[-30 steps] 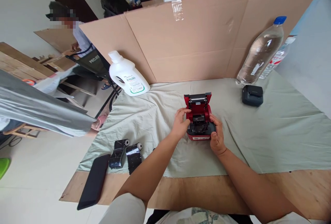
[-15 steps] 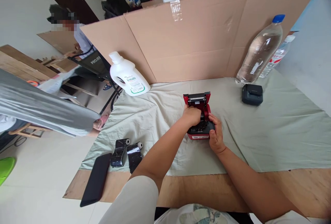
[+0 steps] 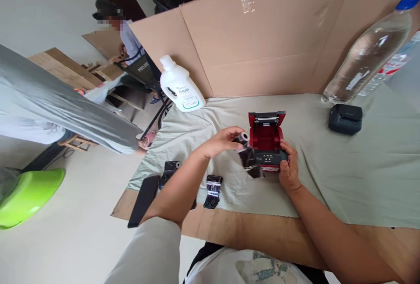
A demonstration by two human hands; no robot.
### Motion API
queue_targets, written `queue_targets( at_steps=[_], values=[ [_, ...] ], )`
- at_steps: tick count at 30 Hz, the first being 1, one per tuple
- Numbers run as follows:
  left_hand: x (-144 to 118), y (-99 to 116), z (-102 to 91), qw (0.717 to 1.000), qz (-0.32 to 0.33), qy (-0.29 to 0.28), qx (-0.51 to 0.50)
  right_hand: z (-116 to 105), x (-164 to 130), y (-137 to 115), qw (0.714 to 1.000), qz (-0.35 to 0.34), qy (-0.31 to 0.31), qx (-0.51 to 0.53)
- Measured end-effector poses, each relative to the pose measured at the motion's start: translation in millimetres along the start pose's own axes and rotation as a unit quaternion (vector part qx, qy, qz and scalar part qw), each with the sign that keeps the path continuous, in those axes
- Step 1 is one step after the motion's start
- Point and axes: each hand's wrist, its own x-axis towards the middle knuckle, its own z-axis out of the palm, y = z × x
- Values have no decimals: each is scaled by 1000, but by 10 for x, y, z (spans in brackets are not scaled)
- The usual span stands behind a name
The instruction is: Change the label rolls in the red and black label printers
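Observation:
My left hand (image 3: 223,141) pinches a roll of black film (image 3: 248,159) by its white-cored end, and the loose tail hangs toward the front of a small label printer. This red and black label printer (image 3: 266,138) sits on the cloth with its lid raised and its red inner bay showing. My right hand (image 3: 288,169) grips the printer's right side, thumb at the front corner. Another black film roll (image 3: 213,191) lies on the cloth left of the printer. Farther left is a further roll (image 3: 170,169), partly behind my left forearm.
A dark phone (image 3: 143,201) lies at the left table edge. A white jug (image 3: 182,86) stands before the cardboard screen (image 3: 259,52). At right are a large water bottle (image 3: 370,52), a smaller bottle (image 3: 392,68) and a black device (image 3: 345,119). A person sits beyond the screen.
My left hand has come out of the printer bay and moved left with the black film roll. My right hand still grips the printer. The view has shifted, and a roll left of the printer now shows.

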Motion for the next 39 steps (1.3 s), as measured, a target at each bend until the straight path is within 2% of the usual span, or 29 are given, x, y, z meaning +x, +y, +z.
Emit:
queue_targets(
  at_steps=[3, 5, 7, 9, 13, 16, 18, 21, 23, 26, 29, 30, 31, 33, 35, 36, 37, 39],
  values=[
    [-396, -1, -517, 989, -117, 18, 88, 15, -7, 1, 1000, 2, 6, 2],
    [-624, -90, -809, 966, -182, 34, 179, 28, -14, 7, 1000, 6, 12, 4],
    [-792, -241, -1014, 938, -231, 53, 255, 38, -21, 13, 1000, 8, 12, 6],
    [-892, -421, -1115, 903, -265, 71, 330, 42, -25, 15, 1000, 10, 12, 7],
    [-960, -705, -1061, 826, -281, 74, 482, 32, -21, 6, 1000, 10, 10, 4],
    [-1011, -762, -973, 815, -259, 67, 514, 21, -13, 2, 1000, 4, 8, 7],
    [-1087, -734, -957, 811, -251, 91, 521, 15, -10, 3, 1000, 4, 7, 8],
    [-1261, -663, -973, 778, -281, 127, 547, 10, -9, 8, 1000, 5, 1, 4],
    [-1382, -635, -964, 761, -312, 90, 562, 9, -10, 9, 1000, 7, -1, 3],
    [-1514, -626, -884, 737, -317, 6, 597, 9, -13, 2, 1000, 11, -2, 4],
    [-1578, -560, -745, 700, -314, -20, 641, 9, -10, -19, 1000, 13, -2, 3],
    [-1588, -504, -691, 700, -320, -29, 638, 9, -8, -28, 1000, 14, -2, 3],
    [-1593, -428, -635, 713, -325, -46, 620, 9, -5, -38, 1000, 15, -1, 3],
    [-1577, -226, -518, 773, -318, -121, 535, 8, 1, -55, 1000, 17, 1, 3],
    [-1511, 5, -395, 842, -270, -218, 412, 5, 9, -67, 1000, 21, 2, 2],
    [-1452, 113, -332, 867, -234, -255, 358, 3, 12, -71, 1000, 22, 1, 1],
    [-1375, 206, -269, 884, -200, -279, 316, 0, 15, -73, 1000, 23, -1, 1],
    [-1162, 329, -140, 913, -157, -281, 251, -10, 20, -75, 1000, 21, -5, -1]
  ],
)
